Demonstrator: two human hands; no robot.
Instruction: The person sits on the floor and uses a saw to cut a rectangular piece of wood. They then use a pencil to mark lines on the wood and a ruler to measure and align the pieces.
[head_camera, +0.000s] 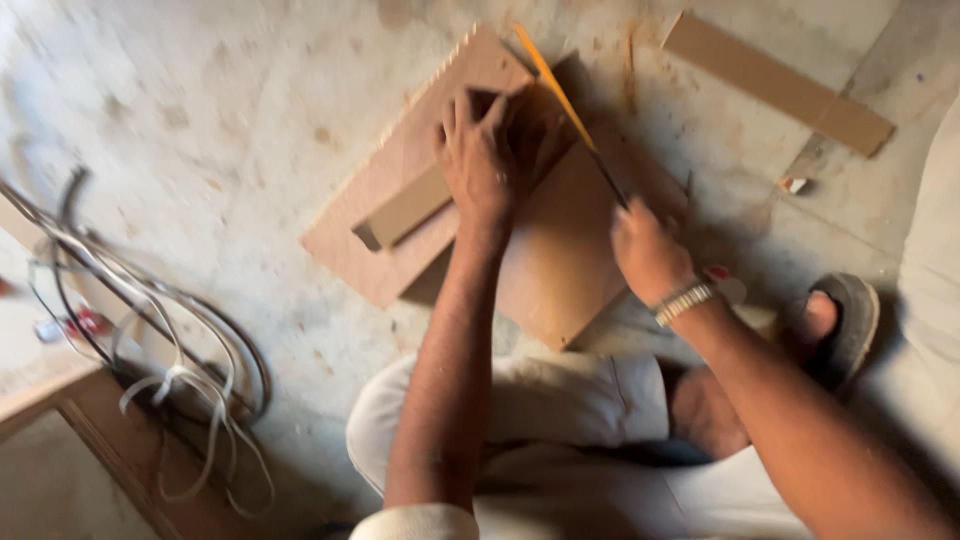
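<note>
My left hand (487, 160) presses flat on a small wooden block (408, 208) that lies across a brown board (400, 165) on the concrete floor. A second, larger board (560, 265) sits beside and partly under it. My right hand (648, 252), with a metal watch band on the wrist, grips the dark handle of a hand saw with a yellow blade (555, 88). The blade slants up and away past my left fingers. The picture is blurred by motion.
A long wooden strip (778, 83) lies at the upper right. A tangle of cables and white straps (150, 330) lies left, next to a wooden frame edge (90, 420). My bent knee in pale trousers (560, 400) and a sandalled foot (835, 325) are below.
</note>
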